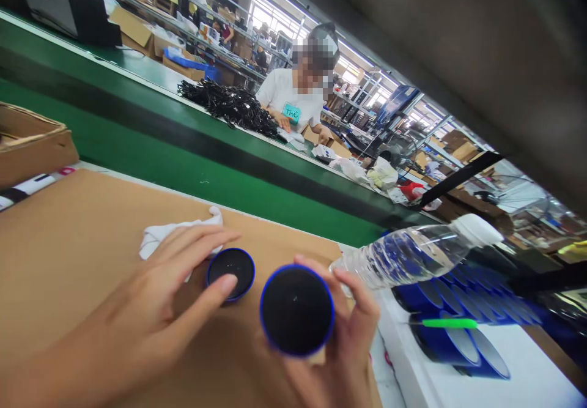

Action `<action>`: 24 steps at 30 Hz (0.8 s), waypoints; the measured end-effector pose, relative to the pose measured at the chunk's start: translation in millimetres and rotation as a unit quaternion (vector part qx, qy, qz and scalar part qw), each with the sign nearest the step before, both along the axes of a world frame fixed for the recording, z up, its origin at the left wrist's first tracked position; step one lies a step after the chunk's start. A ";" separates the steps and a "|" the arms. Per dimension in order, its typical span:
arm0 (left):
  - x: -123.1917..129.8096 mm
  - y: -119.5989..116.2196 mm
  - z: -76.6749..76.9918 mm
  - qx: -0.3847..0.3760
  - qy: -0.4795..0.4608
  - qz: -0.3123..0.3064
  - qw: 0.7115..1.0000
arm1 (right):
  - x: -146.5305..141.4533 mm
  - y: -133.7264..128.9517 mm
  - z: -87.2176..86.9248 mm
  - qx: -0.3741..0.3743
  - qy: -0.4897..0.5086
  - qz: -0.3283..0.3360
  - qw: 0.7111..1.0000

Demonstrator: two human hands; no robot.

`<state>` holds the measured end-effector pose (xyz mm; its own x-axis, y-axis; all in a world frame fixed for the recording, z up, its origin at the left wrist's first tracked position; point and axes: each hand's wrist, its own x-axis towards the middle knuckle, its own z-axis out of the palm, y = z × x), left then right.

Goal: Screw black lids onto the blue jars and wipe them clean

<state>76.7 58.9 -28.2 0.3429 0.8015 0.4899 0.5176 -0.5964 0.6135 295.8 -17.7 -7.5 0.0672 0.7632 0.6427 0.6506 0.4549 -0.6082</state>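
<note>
Bottom of frame, right of center: your right hand (346, 328) has its grip closed around a round black-faced piece (297, 310) with a blue rim, face toward the camera.

Bottom left: your left hand (156, 304), fingers and thumb spread. Its thumb overlaps a second blue-rimmed piece (232, 266), mid-frame, left of the first and apart from it. Cannot tell if this grip bears on it.

Beneath both hands, the brown tabletop (77, 243). A white cloth (160, 233) lies on it, partly hidden behind your left fingers.

Right of frame: a clear bottle (403, 252), white cap, slanting toward the upper right. Below it, a white board (513, 350) carries a cluster of blue cylinders (440, 295); a bright green handle (449, 323) shows in front of some of them.

Left edge: a cardboard box (36, 142), top open.

Farther off, a green tabletop (123, 133) crosses the frame diagonally. On it, a heap of black cables (229, 105) upper center, a gray-and-black machine (64, 10) upper left.

Beyond the heap, a co-worker (279, 87) in a white shirt, hands low. Cluttered shelving (358, 111) farthest back.
</note>
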 end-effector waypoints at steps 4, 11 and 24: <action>1.3 5.4 -14.1 0.146 0.188 -0.024 0.971 | 47.2 10.9 6.9 -0.075 -0.180 -0.097 0.976; 11.2 -3.6 -6.6 0.144 0.152 -0.031 0.977 | 76.7 8.0 -5.7 -0.131 -0.360 -0.124 0.915; 47.5 -59.6 9.8 0.017 -0.118 0.029 0.992 | 27.6 -17.6 16.7 -0.156 -0.179 0.033 0.971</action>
